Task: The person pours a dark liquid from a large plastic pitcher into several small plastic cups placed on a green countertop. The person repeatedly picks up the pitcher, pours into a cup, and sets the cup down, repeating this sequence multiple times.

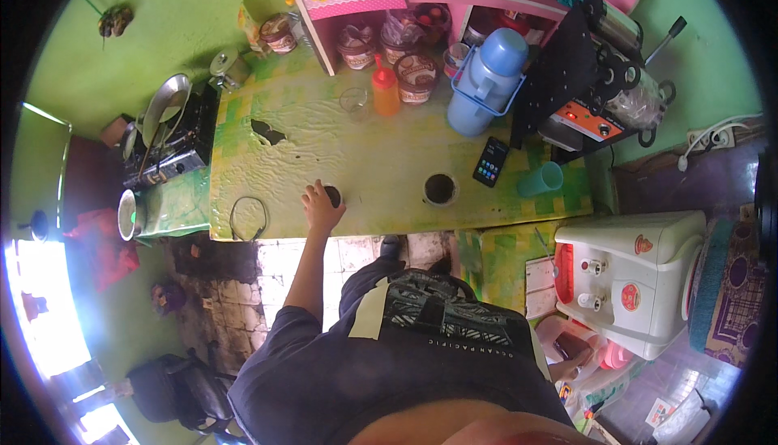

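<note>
One long table in a green-and-yellow checked plastic cover (365,165) spans the middle of the room. A boxy white water dispenser with a red recess (648,242) stands to the right. At the table's far right is a black metal machine with an orange control panel (596,121), and beside it a tall light-blue plastic vacuum jug (484,96). A pale pink plastic tub (548,331) sits low at the person's right, near the dispenser.

The left hand (322,206) is at the table's near side, its fingers and thumb curled about a small round cup with dark contents (333,195), apparently steadying it where it stands. The right hand (574,364) is at the tub, beside a dark reddish-brown object (567,346); whether it grips that object cannot be told.

A second round cup, pale-rimmed with dark contents (440,190), stands untouched farther right, near a black smartphone (491,161).

Judging by how things lie, both cups already have something dark in them, so filling seems at least begun. Neither has a lid on; the work at the tub looks unfinished, and how much remains is unclear.
</note>
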A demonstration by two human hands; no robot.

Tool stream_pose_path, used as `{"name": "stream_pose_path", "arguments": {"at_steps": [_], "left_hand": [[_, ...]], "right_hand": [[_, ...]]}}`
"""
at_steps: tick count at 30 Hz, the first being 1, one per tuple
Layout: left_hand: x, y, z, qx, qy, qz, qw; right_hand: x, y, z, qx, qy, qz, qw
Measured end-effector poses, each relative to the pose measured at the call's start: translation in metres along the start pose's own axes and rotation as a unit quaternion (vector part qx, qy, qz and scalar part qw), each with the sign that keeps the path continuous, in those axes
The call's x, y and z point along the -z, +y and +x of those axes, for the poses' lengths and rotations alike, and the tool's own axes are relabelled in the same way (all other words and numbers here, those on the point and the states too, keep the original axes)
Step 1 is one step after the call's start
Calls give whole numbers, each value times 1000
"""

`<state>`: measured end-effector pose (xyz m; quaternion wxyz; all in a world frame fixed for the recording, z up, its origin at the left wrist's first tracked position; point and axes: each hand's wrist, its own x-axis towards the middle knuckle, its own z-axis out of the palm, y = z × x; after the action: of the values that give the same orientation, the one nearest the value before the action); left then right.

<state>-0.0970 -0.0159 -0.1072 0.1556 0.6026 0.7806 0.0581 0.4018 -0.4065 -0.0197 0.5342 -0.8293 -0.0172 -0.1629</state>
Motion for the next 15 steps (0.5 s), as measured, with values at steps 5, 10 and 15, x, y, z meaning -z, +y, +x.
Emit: {"name": "stream_pose_path", "arguments": {"at_steps": [5,10,15], "left_hand": [[2,1,0,-10,1,6,1000],[1,0,0,-20,19,-6,1000],[-1,0,1,-16,21,0,1000]], "right_hand": [[4,5,3,-38,4,-2,999],[8,7,3,-140,15,-12,990],[5,7,3,-58,14,-5,998]]}}
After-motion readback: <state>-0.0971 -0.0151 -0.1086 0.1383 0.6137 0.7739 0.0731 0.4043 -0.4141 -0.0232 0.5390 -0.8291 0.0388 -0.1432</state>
